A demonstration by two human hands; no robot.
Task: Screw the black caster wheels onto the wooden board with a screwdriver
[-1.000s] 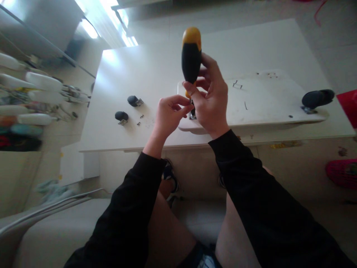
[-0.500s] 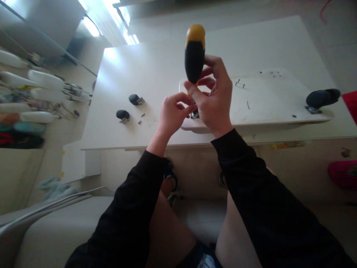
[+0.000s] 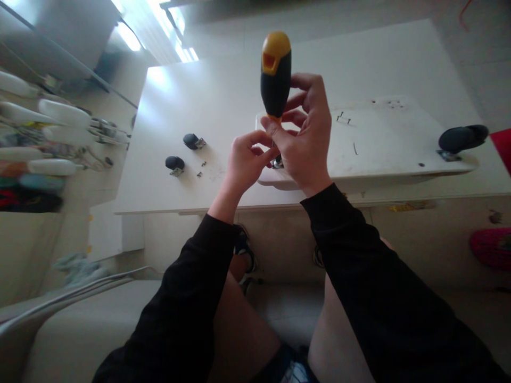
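A black-and-yellow screwdriver [image 3: 276,74] stands nearly upright, handle up, over the left end of a white board [image 3: 383,151]. The thumb and fingers of my right hand [image 3: 309,133] close round the lower end of its handle. Beside it my left hand [image 3: 249,159] is closed in a pinch at the shaft; what lies between the fingertips is hidden. Below the fingertips, a caster [image 3: 277,162] with a metal plate sits on the board, mostly covered by my hands. Another black caster [image 3: 455,141] stands at the board's right end.
Two loose casters, one farther back [image 3: 191,141] and one nearer [image 3: 174,164], lie on the white table [image 3: 155,122] to the left, with small screws [image 3: 202,169] beside them. More screws [image 3: 343,118] lie on the board. A white box [image 3: 114,229] stands on the floor.
The screwdriver handle has turned, so a yellow-orange recess now faces me, and its top has tipped slightly left. My hands have hardly moved.
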